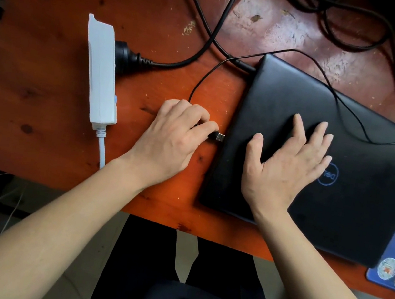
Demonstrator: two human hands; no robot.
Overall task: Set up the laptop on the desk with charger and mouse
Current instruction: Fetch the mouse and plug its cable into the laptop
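In the head view, your charger looks done: a black plug [125, 58] sits in the white power strip [100, 71], and a connector [244, 66] meets the far left corner of the laptop [351, 213] on the desk [56, 25]. The USB plug [220, 137], just beside the laptop's left edge, is not yet in, and the lid is closed. Your left hand [175, 135] pinches that plug, knuckles up. Your right hand [289, 163] lies flat on the lid, fingers spread.

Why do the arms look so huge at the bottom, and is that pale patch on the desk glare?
Head view: the wide-angle lens swells the near forearms; the pale patch on the desk may be glare or wear, I cannot tell which; the USB plug in the left hand is sharp.
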